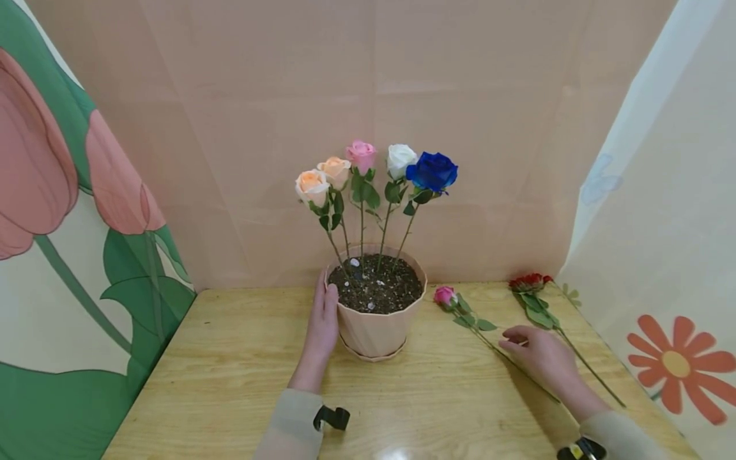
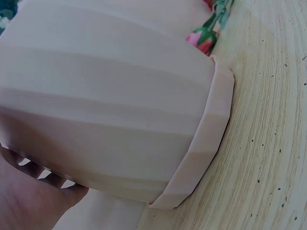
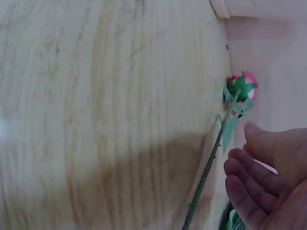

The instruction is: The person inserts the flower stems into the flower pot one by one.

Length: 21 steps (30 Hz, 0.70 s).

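Note:
A pale pink flowerpot filled with dark soil stands near the back of the table. Several upright artificial roses rise from it, among them a blue rose, a white rose and a pink rose. My left hand rests along the pot's left side, fingers extended against the wall; the left wrist view shows the pot wall up close. My right hand, fingers loosely bent and holding nothing, hovers by the stem of a pink-red rose lying on the table. That rose shows in the right wrist view too.
A red flower with a long stem lies at the right of the table, beyond my right hand. The wooden table meets a pinkish backdrop behind the pot. Flower-printed panels flank both sides.

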Motion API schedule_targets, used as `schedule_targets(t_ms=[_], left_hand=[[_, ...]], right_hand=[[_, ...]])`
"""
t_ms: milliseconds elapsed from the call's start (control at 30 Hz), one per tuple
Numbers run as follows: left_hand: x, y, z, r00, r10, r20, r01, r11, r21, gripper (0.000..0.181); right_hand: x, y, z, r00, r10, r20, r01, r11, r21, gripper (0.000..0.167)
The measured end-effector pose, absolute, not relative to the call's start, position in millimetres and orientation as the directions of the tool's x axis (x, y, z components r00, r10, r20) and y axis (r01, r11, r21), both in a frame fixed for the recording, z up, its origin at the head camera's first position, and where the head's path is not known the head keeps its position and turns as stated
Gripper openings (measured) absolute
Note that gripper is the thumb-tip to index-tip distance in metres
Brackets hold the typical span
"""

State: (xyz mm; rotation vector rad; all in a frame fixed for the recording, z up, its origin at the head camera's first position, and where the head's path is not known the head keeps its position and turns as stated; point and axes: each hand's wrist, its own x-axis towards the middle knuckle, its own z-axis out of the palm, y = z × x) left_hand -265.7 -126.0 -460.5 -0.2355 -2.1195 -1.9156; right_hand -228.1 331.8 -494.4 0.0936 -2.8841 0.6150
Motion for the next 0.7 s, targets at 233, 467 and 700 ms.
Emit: schedule_targets(t_ms=[233,467,700], left_hand=[[-265.6,-125.9,-460.1,-0.946,-0.070,0.316,0.307,0.111,0.945,0.065],[-266.0,-125.7,-461.4,-0.945,-0.081,0.318,0.308,0.122,0.944,0.065],[-264.7,-125.4,-461.2,-0.944,-0.082,0.319,0.309,0.120,0.944,0.065]], right_hand=[[-230.4,331.8,-497.3,-0.991,-0.031,0.131,-0.085,0.899,-0.431,0.035],[-231.1,329.3,-498.2,-0.993,-0.039,0.107,-0.083,0.894,-0.441,0.037],[-233.8,328.5,-503.1,-0.991,-0.045,0.127,-0.095,0.900,-0.425,0.031]])
